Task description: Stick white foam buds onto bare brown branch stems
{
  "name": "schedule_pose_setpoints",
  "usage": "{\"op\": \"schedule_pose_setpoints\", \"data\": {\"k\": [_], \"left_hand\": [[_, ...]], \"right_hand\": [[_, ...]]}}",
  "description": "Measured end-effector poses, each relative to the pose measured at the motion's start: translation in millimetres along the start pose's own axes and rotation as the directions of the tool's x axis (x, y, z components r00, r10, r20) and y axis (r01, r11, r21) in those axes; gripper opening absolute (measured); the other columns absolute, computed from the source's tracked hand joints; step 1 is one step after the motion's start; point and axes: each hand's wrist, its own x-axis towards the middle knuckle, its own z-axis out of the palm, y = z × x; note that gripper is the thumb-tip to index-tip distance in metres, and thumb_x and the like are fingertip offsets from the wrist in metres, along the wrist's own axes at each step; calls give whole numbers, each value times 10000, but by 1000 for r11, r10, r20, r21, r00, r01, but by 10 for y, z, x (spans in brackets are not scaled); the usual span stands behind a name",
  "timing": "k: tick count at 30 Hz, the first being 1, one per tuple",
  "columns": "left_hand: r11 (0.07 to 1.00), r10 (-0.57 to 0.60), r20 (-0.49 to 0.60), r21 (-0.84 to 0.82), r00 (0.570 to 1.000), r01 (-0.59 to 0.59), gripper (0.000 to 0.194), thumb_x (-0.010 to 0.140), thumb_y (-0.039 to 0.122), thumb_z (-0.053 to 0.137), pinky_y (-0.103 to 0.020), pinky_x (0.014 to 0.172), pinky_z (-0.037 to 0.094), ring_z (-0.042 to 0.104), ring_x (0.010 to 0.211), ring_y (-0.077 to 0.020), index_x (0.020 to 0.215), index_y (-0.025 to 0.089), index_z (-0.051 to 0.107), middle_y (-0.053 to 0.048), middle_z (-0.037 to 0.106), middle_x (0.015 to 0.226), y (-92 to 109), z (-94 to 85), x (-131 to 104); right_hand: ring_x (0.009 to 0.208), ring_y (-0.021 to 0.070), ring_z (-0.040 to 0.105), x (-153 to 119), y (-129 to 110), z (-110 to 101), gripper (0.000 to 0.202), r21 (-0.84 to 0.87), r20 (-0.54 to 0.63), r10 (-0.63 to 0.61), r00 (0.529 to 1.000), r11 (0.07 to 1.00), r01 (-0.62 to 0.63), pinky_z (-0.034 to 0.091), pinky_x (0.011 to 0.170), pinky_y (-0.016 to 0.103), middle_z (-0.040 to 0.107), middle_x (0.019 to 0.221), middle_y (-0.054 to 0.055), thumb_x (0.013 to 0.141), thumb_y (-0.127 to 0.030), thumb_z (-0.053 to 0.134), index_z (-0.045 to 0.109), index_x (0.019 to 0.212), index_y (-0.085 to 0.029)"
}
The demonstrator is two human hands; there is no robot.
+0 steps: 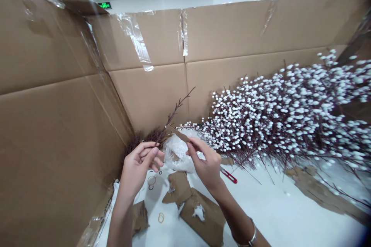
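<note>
My left hand pinches the lower end of a bare dark brown twig, which slants up to the right. In my right hand is a narrow strip of brown cardboard, gripped between thumb and fingers. The strip points up to the left, and its thin far tip lies close to the twig; whether they touch cannot be made out. Below and behind the hands is a clear plastic bag with small white pieces in it.
White-budded branches are heaped at the right. Cardboard walls stand behind and left. Torn cardboard, a red cutter, rubber bands and bare brown twigs lie about the white table.
</note>
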Motion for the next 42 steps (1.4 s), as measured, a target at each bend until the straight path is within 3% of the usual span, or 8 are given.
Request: {"op": "schedule_pose_setpoints", "data": {"k": [42], "left_hand": [[1000, 9, 6, 9, 1000, -9, 323, 818, 373, 713, -243, 461, 516, 660, 565, -148, 1008, 136, 602, -80, 747, 818, -20, -16, 8]], "right_hand": [[757, 160, 745, 22, 23, -15, 217, -34, -16, -39, 999, 999, 38, 627, 788, 295, 769, 991, 52, 924, -134, 577, 691, 1097, -199]]}}
